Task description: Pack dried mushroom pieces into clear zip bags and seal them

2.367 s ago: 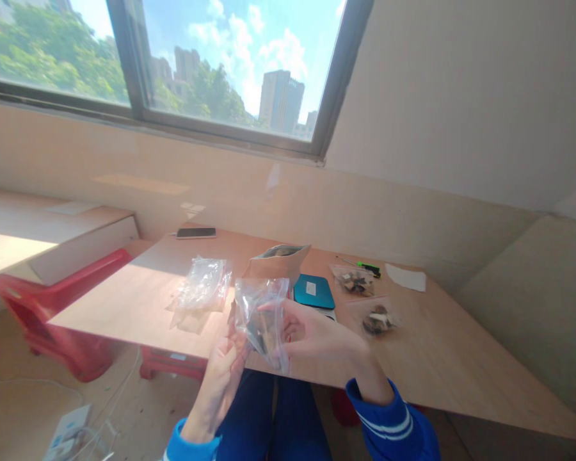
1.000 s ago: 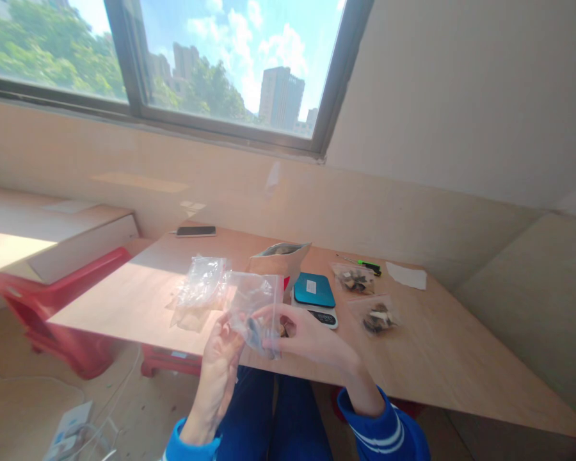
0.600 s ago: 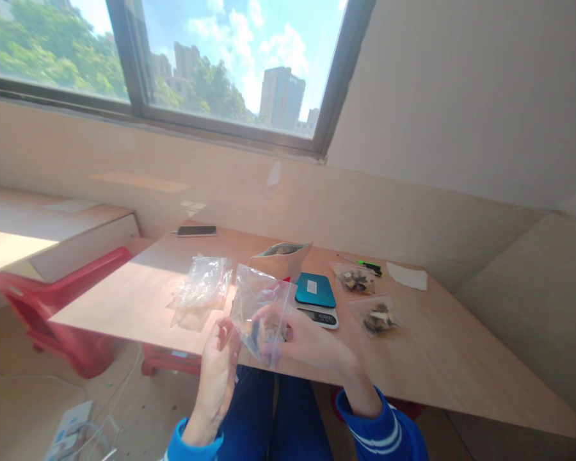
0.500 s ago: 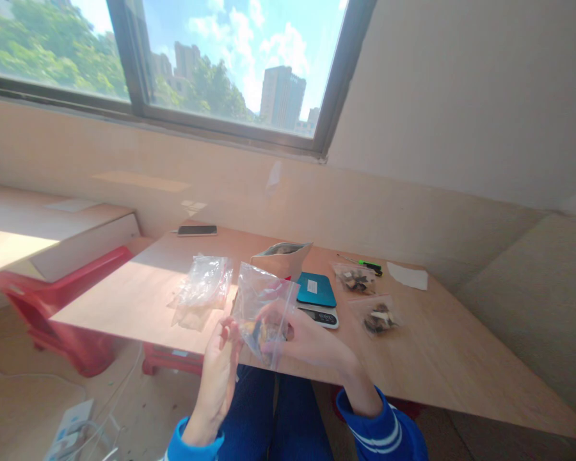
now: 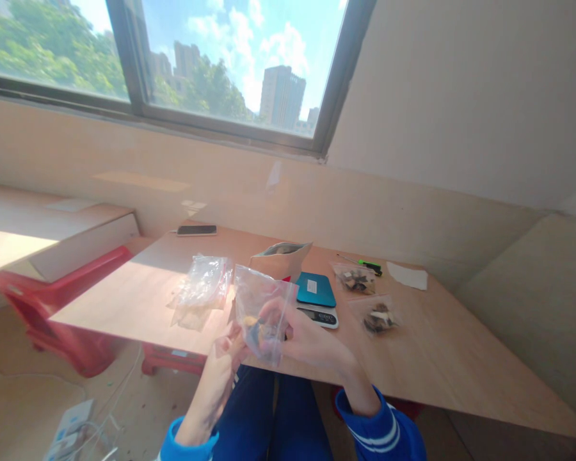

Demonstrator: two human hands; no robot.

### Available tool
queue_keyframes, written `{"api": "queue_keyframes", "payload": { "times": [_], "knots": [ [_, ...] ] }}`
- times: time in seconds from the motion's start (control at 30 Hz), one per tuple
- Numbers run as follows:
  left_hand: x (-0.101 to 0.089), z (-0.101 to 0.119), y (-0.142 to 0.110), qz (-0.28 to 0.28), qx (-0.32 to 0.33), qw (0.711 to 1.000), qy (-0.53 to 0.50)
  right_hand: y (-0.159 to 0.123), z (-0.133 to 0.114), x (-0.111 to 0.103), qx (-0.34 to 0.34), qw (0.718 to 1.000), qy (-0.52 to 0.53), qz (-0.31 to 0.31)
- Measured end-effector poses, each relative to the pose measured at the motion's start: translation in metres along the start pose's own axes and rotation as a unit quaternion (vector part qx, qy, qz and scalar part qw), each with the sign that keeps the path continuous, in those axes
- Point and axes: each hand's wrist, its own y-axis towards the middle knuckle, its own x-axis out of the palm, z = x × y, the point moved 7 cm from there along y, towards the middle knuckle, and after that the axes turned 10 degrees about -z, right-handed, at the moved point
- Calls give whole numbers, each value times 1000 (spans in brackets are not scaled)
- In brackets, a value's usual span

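Observation:
A clear zip bag (image 5: 262, 291) with brown and dark dried pieces at its bottom hangs upright between my hands, over the table's near edge. My left hand (image 5: 228, 355) is closed on the bag's lower left side. On the other side, my right hand (image 5: 302, 330) grips the bag, its fingers seen through the plastic or partly behind it; I cannot tell which. Just beyond stands an open brown paper pouch (image 5: 281, 259). Right of the pouch is a kitchen scale (image 5: 324, 317) with a teal top plate (image 5: 315, 289) bearing a white label.
A stack of clear plastic bags (image 5: 201, 285) lies left on the table. Two filled zip bags (image 5: 358, 280) (image 5: 379, 318), a green-handled screwdriver (image 5: 370, 266) and a white paper piece (image 5: 407, 276) are right. A phone (image 5: 196, 230) lies at the back; red stools (image 5: 72, 314) stand left and below.
My left hand has turned and shifted slightly inward along the bag's lower side. The bag has moved a little to the left, while my right hand stays about where it was.

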Motion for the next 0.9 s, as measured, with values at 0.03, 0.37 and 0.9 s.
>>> {"api": "queue_keyframes", "payload": {
  "times": [0.03, 0.37, 0.9],
  "knots": [
    [1, 2, 0, -1, 3, 1000, 9, 0, 0, 2, -2, 1000, -4, -11],
    [6, 19, -7, 40, 37, 998, -25, 2, 10, -4, -35, 998, 47, 15],
    [-11, 24, -2, 115, 66, 984, -119, 3, 4, -93, -133, 934, 99, 317]
  ]
}}
